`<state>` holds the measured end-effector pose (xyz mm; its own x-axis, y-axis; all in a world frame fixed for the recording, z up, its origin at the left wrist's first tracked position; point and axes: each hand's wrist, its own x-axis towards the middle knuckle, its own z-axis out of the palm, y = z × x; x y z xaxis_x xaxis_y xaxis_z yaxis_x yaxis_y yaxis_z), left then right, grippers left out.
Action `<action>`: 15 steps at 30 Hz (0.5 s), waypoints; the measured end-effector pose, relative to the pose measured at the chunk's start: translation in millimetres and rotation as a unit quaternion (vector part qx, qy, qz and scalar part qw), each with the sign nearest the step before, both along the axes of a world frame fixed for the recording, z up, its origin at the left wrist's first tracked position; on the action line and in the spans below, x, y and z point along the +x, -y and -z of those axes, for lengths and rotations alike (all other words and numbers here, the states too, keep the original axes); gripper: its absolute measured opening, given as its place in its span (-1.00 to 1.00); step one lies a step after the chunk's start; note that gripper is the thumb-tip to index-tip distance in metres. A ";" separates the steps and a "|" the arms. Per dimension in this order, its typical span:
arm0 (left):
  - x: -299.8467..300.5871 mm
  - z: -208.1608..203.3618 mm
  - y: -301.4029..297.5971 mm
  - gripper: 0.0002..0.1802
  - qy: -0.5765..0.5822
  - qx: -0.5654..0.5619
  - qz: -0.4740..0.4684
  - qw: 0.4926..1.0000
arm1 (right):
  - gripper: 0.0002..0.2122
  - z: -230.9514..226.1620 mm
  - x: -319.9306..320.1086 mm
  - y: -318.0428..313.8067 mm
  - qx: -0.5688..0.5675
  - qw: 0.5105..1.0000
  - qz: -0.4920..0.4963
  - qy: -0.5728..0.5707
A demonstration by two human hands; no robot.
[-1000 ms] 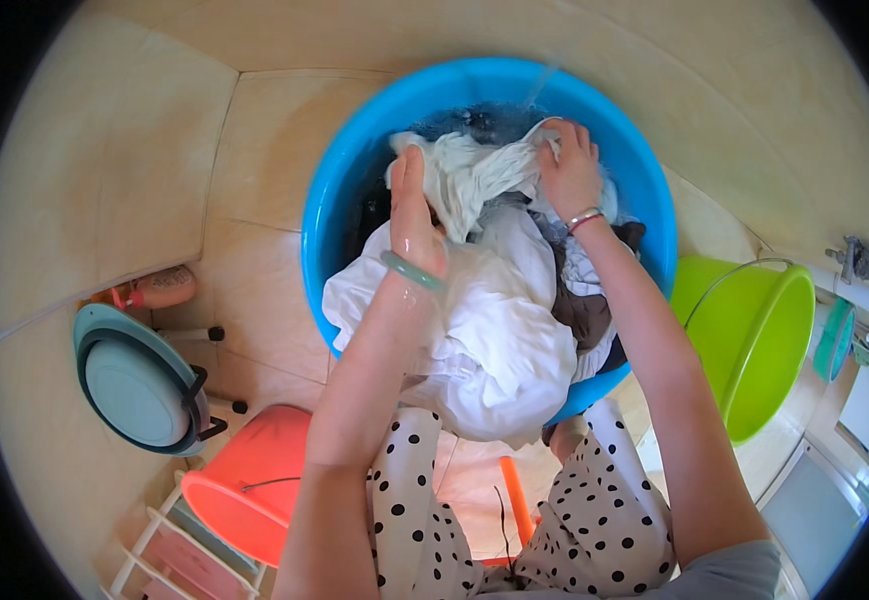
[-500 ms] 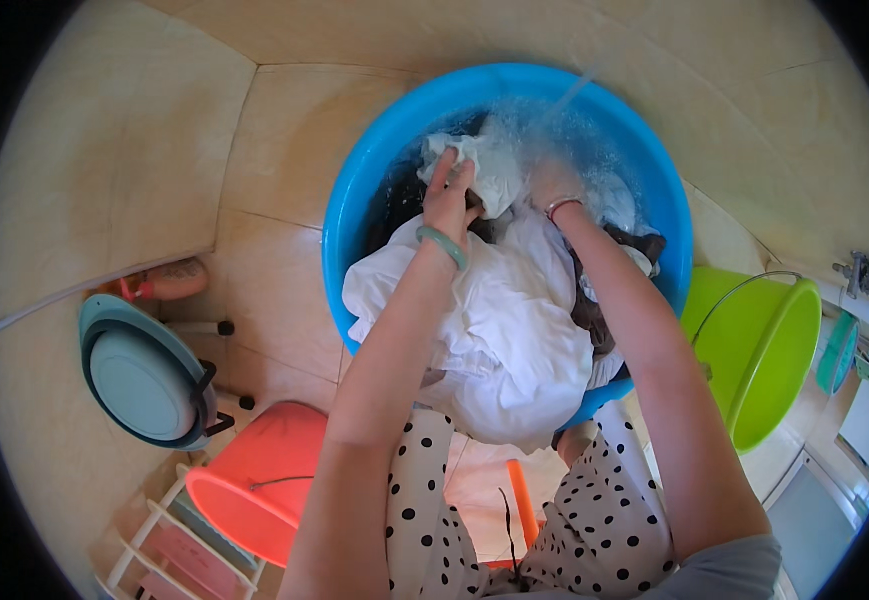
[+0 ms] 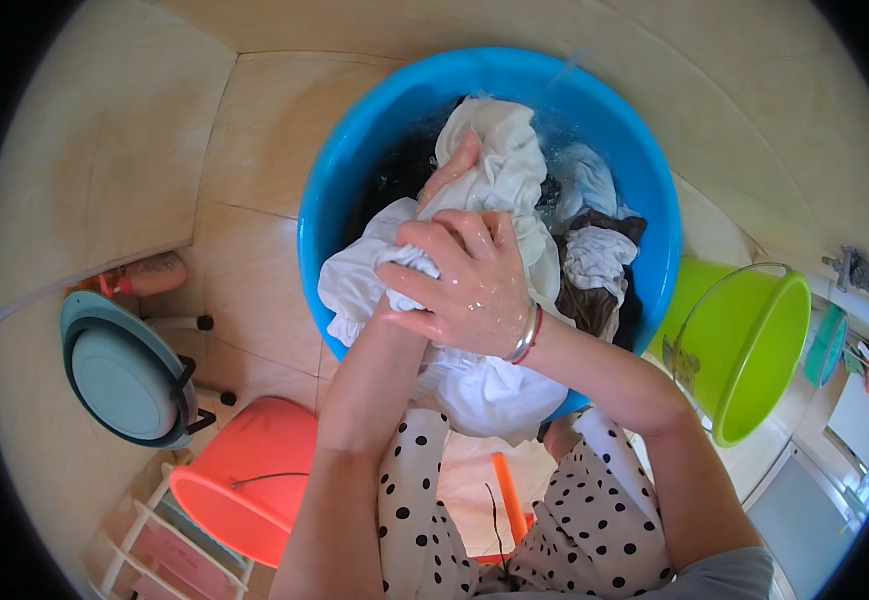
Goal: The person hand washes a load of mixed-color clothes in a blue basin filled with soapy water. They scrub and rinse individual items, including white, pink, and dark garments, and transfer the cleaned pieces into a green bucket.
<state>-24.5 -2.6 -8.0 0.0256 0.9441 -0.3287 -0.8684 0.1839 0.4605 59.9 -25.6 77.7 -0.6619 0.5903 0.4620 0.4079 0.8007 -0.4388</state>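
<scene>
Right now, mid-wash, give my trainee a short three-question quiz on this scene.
1. True or false: the right hand lies over the left hand on the white cloth.
2. Which bucket stands to the person's right of the blue basin? A) coral B) green C) grey
3. Fill in: the white cloth hangs over the basin's ____ rim, toward the person.

Key: 1 true; 2 B, the green bucket; 3 near.

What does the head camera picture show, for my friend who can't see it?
Two wet hands, the right hand over the left hand, squeeze a white cloth above a blue tub full of laundry. A green bucket and an orange bucket stand on the tiled floor nearby.
</scene>
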 end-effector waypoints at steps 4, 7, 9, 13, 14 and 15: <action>-5.1 -4.5 -14.1 -0.64 0.263 0.036 0.080 0.961 | -0.70 3.1 -7.3 -11.7 0.029 0.997 0.047 -0.051; 1.2 -2.8 -20.3 -0.65 0.292 0.038 0.084 0.952 | -0.75 8.1 -5.3 -24.4 0.057 0.992 0.060 -0.100; 0.4 1.5 -19.2 -0.65 0.275 0.030 0.063 0.959 | -0.77 11.9 -4.9 -34.6 0.048 0.989 0.049 -0.134; 2.7 16.7 -11.9 -0.66 0.189 0.011 -0.017 0.982 | -0.82 16.5 -2.0 -47.1 0.008 0.981 0.050 -0.189; 3.4 20.0 -9.7 -0.66 0.153 0.005 -0.045 0.987 | -0.81 20.7 -2.0 -52.7 -0.003 0.978 0.049 -0.202; 4.5 21.9 -4.4 -0.66 0.116 -0.009 -0.076 0.990 | -0.86 23.2 -3.1 -56.3 -0.026 0.977 0.050 -0.205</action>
